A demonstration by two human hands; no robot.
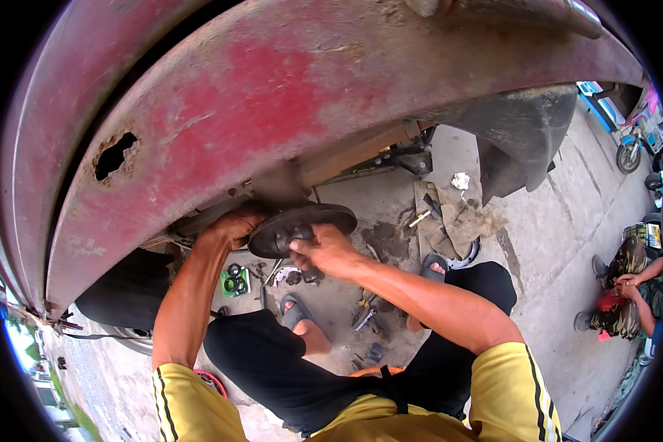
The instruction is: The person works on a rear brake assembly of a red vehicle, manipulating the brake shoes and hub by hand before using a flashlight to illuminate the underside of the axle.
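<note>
Under the rusty red wheel arch of a vehicle (272, 81), a dark round metal plate (339, 214), like a brake drum or backing plate, sits tilted in front of me. My right hand (324, 249) is closed at its near face, thumb bent over a dark part at the middle. A short dark piece (313, 275) shows just below those fingers. My left hand (239, 225) reaches to the plate's left edge, under the arch; its fingertips are hidden behind the plate and bodywork. Above the plate, a brownish part (280, 180) is blurred.
On the concrete lie curved brake shoes (465, 254), a green box with black rings (235, 281), several tools and a dirty cloth (471, 225). A black mudguard flap (523, 140) hangs at the right. Another person (626, 287) sits farther right, near a blue motorbike (630, 151).
</note>
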